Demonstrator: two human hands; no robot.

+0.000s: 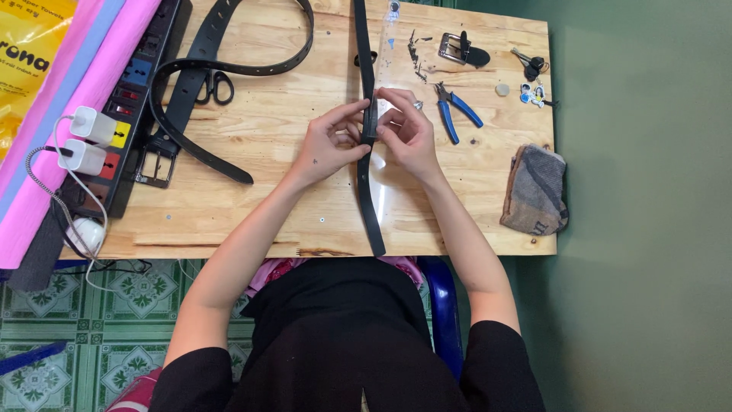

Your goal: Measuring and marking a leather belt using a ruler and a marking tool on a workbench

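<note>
Both hands, left hand point(329, 145) and right hand point(406, 133), pinch the black belt strap point(369, 183) mid-length (detached buckle point(460, 49) beyond the blue pliers point(455, 113), apparently unfitted yet).

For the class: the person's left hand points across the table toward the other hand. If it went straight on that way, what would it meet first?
The left hand already touches the black belt strap lying along the wooden table. Straight on, it would press into that strap first, then probably the right hand just behind it.

Both bare forearms reach forward and angle inward, so the left hand point(329, 145) and right hand point(408, 133) meet at centre, fingers curled, thumbs and fingertips pinched close together, palms roughly facing each other.
</note>
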